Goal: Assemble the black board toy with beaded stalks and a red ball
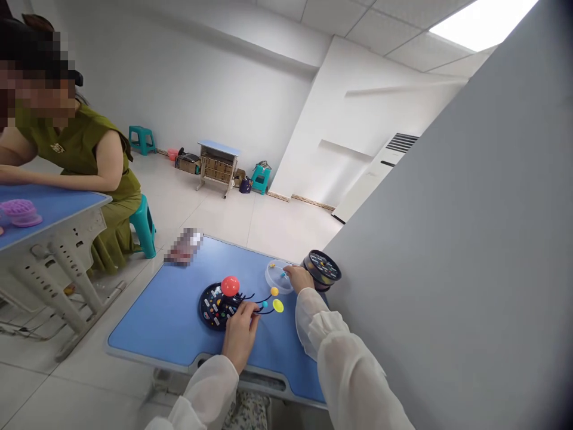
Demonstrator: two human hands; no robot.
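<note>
A solar system model has a round black base (215, 307) printed with coloured planets, a red ball (230, 286) on top and thin black curved arms reaching to the right. On the arm ends are an orange ball (274, 291), a small blue ball (265, 304) and a yellow disc-like piece (278, 306). My left hand (240, 328) is closed around the model's arms beside the base; its fingertips are partly hidden. Over a clear round dish (273, 280), my right hand (299, 278) pinches a small blue piece (283, 275). A small yellow-orange piece (272, 266) lies in the dish.
Behind my right hand, a black round drum-shaped stack (323, 269) stands against the grey partition (425, 239). A blurred packet (184, 247) lies at the blue desk's (152, 316) far left corner. To the left, a person in green sits at another desk (89, 200).
</note>
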